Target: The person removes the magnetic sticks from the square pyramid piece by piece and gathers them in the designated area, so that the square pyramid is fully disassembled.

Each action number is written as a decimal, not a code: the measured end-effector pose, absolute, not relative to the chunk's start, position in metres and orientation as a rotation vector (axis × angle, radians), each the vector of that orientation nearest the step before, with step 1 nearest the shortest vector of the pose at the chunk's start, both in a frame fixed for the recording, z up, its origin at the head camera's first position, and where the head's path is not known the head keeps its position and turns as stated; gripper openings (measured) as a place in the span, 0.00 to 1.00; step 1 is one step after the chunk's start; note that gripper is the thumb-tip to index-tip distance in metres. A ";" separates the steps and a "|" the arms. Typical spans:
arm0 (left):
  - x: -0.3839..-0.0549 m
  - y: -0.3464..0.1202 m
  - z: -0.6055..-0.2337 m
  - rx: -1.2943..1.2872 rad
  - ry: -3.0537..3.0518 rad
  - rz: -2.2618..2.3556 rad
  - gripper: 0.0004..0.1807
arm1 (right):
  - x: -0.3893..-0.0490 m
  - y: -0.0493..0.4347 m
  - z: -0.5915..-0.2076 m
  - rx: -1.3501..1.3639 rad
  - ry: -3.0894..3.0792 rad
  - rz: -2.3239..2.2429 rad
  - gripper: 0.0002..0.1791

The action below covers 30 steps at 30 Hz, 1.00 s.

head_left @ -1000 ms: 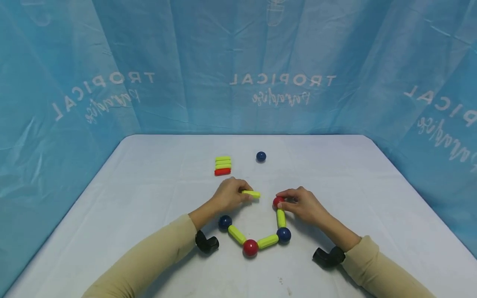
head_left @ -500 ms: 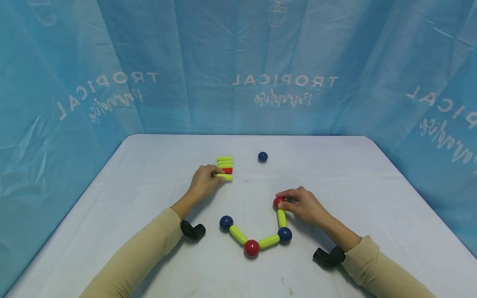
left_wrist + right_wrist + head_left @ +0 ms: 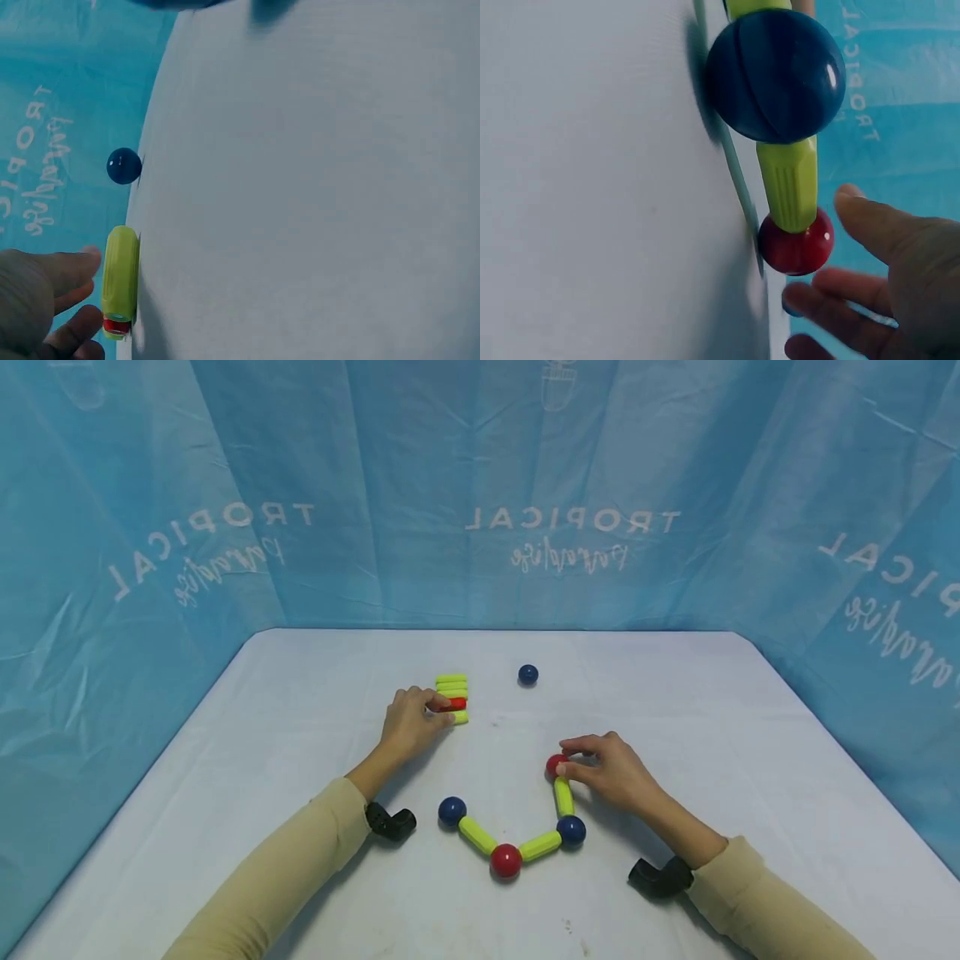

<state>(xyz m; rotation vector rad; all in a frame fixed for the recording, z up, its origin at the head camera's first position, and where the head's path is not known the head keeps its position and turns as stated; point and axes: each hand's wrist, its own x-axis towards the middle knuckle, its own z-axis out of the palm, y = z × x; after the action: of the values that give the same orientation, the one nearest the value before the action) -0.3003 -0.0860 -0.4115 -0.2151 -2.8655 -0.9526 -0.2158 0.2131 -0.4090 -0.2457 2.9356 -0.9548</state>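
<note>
My left hand (image 3: 411, 720) is at a row of magnetic sticks on the table, its fingertips beside the red stick (image 3: 456, 703) and the nearest yellow stick (image 3: 120, 274). In the left wrist view, thumb and fingers are slightly apart from that yellow stick. An open-sided chain of balls and yellow sticks lies nearer. It runs from a blue ball (image 3: 452, 811) through a red ball (image 3: 506, 861) and another blue ball (image 3: 572, 832) to an end red ball (image 3: 799, 251). Around this last ball my right hand (image 3: 617, 770) is spread, with a gap at the thumb.
Behind the nearest sticks lie more yellow sticks (image 3: 452, 679). A lone blue ball (image 3: 528, 675) rests farther back. Both wrists carry a black mount (image 3: 660, 878). The white-covered table (image 3: 300, 693) ends at a blue printed curtain (image 3: 420, 460).
My left hand has carried a yellow stick left and back, set it in front of the red stick and let it go. My right hand's fingers have loosened from the end red ball.
</note>
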 end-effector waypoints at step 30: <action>-0.249 -0.073 -0.406 -0.464 -2.734 -1.258 0.07 | -0.214 0.195 -0.409 -0.714 2.787 -0.923 0.26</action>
<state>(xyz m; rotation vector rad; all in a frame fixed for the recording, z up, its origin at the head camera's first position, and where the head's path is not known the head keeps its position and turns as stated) -0.2495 -0.0728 -0.4064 -0.4644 -2.7343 -1.2579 -0.2142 0.1955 -0.4090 -0.7139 2.7867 -0.9232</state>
